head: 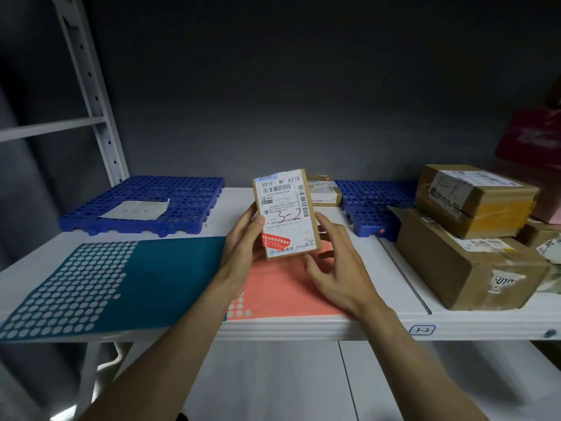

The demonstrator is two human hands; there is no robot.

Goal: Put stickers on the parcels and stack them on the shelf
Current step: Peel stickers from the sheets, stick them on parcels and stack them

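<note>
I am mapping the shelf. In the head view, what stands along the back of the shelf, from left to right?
Left blue grid with a paper sheet on it → small box behind the held parcel → right blue grid → stacked brown boxes.

One head-worn camera (wide-angle) looks forward and down, close over the white shelf point(303, 326).

We count one small parcel point(285, 214) in the grip — four more boxes right of it: one point(323, 194) just behind, three point(473, 199) point(464, 265) point(537, 235) stacked farther right. Two blue grids point(145, 205) point(373, 205) — either side.
</note>
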